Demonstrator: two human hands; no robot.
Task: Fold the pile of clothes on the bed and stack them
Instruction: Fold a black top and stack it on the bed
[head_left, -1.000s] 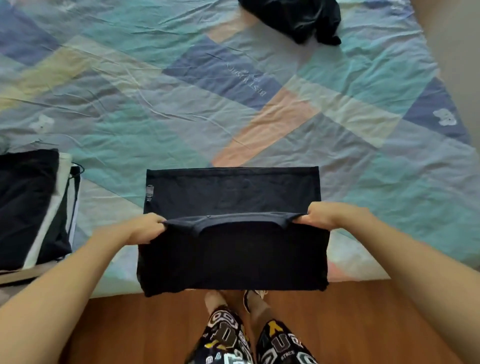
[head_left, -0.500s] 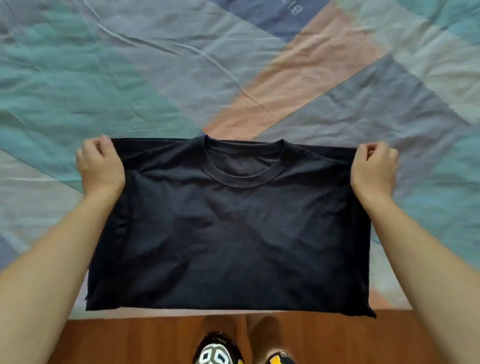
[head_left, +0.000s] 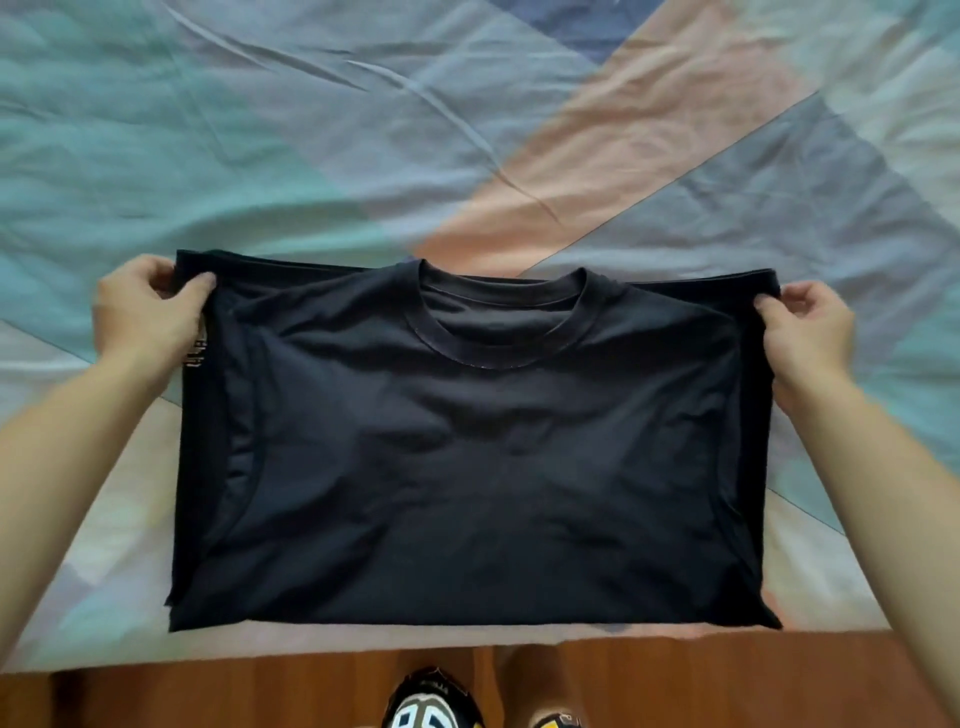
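A black T-shirt (head_left: 478, 457) lies folded in half on the bed's near edge, its round collar facing up at the far side. My left hand (head_left: 148, 317) pinches the shirt's far left corner between thumb and fingers. My right hand (head_left: 808, 327) pinches the far right corner the same way. A small white print shows on the left edge just below my left hand. The folded stack and the other loose clothes are out of view.
The patchwork bedsheet (head_left: 363, 130) in teal, grey, peach and blue spreads wrinkled beyond the shirt. The bed's front edge meets a wooden floor (head_left: 208, 691), where my patterned shorts (head_left: 436, 701) show at the bottom.
The shirt's top half came forward and down over the lower half, collar up. Both hands shifted their hold to the far corners. The view tilted down, losing the stack and the dark pile.
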